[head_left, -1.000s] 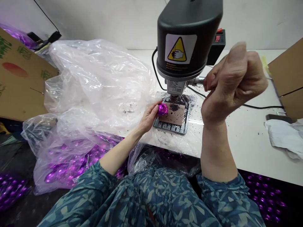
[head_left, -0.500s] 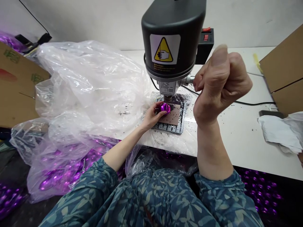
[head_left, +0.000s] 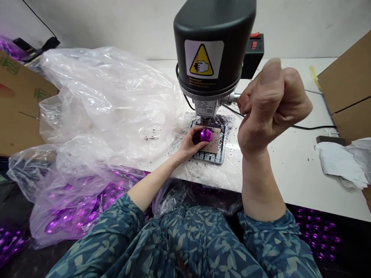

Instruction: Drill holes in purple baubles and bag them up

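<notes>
Under a black bench drill press (head_left: 213, 50), my left hand (head_left: 191, 144) pinches a shiny purple ball (head_left: 206, 135) between thumb and fingers. The ball rests on a brown board (head_left: 213, 144), which lies on the drill's grey slotted base (head_left: 213, 157). Directly over the ball is the drill's chuck (head_left: 205, 120), and a thin bit reaches down to the ball's top. Raised at the right of the machine, my right hand (head_left: 269, 108) is closed in a fist around the feed lever (head_left: 236, 98). Most of the lever is hidden by the fingers.
Dark shavings are scattered around the base. A large clear plastic bag (head_left: 116, 100) spreads over the left of the white table (head_left: 278, 170), with purple balls (head_left: 84, 210) in plastic below. Cardboard boxes (head_left: 23, 104) flank both sides. White cloth or paper (head_left: 337, 160) lies right.
My left hand has shifted the purple ball slightly right and nearer to me, so it sits under the bit. My right hand stays closed on the lever, nearly unmoved.
</notes>
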The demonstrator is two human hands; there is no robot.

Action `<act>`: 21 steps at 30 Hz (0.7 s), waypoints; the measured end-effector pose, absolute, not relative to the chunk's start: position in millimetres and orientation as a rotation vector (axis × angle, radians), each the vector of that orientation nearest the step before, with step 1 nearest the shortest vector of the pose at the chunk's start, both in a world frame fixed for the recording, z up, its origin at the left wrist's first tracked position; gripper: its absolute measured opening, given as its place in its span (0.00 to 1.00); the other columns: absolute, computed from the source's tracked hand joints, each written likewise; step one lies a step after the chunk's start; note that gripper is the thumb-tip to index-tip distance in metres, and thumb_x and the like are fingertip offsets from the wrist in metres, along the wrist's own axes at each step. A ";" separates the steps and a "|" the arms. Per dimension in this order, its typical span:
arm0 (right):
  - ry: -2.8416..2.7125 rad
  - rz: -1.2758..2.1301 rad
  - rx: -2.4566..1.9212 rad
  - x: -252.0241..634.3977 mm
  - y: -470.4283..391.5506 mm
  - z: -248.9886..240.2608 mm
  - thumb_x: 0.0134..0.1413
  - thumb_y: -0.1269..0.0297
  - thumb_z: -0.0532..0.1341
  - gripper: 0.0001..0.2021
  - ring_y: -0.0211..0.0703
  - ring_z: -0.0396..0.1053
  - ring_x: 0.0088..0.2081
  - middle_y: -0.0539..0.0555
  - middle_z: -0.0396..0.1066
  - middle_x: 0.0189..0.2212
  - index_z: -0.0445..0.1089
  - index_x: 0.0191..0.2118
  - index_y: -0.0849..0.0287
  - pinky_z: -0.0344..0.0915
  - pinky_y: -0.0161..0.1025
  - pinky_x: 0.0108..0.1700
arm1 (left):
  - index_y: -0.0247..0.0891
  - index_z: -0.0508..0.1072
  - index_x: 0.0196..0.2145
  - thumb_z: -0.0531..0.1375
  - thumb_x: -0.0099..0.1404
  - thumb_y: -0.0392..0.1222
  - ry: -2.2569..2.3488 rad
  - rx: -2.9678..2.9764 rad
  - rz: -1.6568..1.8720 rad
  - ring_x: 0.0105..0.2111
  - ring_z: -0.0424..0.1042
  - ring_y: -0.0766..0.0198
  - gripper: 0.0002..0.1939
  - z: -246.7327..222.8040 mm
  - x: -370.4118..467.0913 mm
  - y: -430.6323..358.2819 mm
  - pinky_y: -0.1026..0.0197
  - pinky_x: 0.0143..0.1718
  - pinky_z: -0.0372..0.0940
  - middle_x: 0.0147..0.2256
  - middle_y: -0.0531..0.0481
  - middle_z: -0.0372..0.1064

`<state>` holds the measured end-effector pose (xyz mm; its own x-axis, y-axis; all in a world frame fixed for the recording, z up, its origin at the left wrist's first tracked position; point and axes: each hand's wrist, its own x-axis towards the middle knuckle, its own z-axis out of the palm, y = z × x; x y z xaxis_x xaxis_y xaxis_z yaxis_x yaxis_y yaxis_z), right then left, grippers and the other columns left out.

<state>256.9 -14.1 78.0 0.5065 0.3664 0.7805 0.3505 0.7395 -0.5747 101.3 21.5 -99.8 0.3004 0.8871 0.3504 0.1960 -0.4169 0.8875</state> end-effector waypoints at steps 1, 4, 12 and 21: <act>-1.072 0.016 -0.747 256.9 -14.5 75.7 0.65 0.42 0.55 0.29 0.32 0.52 0.19 0.47 0.45 0.18 0.47 0.20 0.56 0.55 0.36 0.25 | 0.39 0.67 0.53 0.71 0.58 0.48 0.974 1.809 1.154 0.51 0.73 0.53 0.29 -99.5 101.2 21.2 0.48 0.55 0.68 0.51 0.42 0.72; -1.098 0.012 -0.672 255.9 -14.8 67.1 0.67 0.48 0.56 0.29 0.33 0.48 0.18 0.47 0.43 0.16 0.44 0.20 0.56 0.54 0.37 0.25 | 0.40 0.67 0.53 0.71 0.58 0.49 0.970 1.808 1.156 0.51 0.73 0.53 0.29 -98.8 100.8 20.4 0.48 0.55 0.68 0.51 0.42 0.72; -1.126 -0.192 -0.860 254.2 -7.3 40.8 0.68 0.43 0.45 0.30 0.38 0.48 0.16 0.48 0.37 0.13 0.43 0.17 0.53 0.52 0.43 0.22 | 0.39 0.67 0.52 0.70 0.59 0.50 0.938 1.755 1.154 0.52 0.72 0.52 0.28 -95.3 101.6 17.7 0.48 0.56 0.67 0.51 0.40 0.71; -1.155 -0.125 -0.739 259.6 4.6 9.7 0.65 0.42 0.48 0.29 0.35 0.49 0.17 0.47 0.40 0.15 0.51 0.18 0.54 0.53 0.41 0.23 | 0.39 0.67 0.52 0.69 0.59 0.55 0.937 1.768 1.165 0.52 0.73 0.53 0.29 -94.9 101.9 17.5 0.48 0.56 0.68 0.51 0.40 0.71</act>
